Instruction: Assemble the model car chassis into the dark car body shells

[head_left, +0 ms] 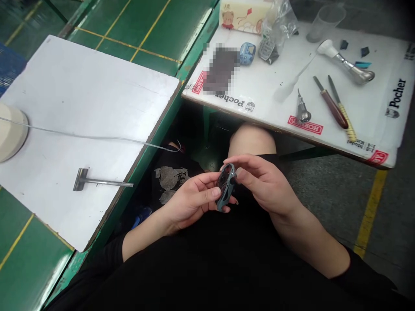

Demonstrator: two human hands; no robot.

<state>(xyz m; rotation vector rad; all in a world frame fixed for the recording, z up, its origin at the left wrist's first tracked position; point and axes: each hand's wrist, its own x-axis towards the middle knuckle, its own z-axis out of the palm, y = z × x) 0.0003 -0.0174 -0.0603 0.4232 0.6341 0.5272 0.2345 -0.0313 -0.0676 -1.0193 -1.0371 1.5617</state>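
Note:
Over my lap, both hands hold a small dark blue-grey model car body (227, 190), tilted up on its end, with openings in its side. My left hand (197, 196) grips its lower left part, thumb on the near face and fingers behind. At the upper right, my right hand (264, 181) pinches the edge between thumb and fingers. The fingers partly cover the car body, so its full outline is hidden. A metal hammer (97, 179) lies on the white board to the left of my hands.
The left white board (97, 86) bears a round cream object (11, 131) and a thin cable (97, 137). On the right board (259, 103) lie a wooden-handled blade (335, 108), a file (343, 112), a small metal hand tool (303, 110), a white-ended tool (350, 65) and a plastic bag (272, 39).

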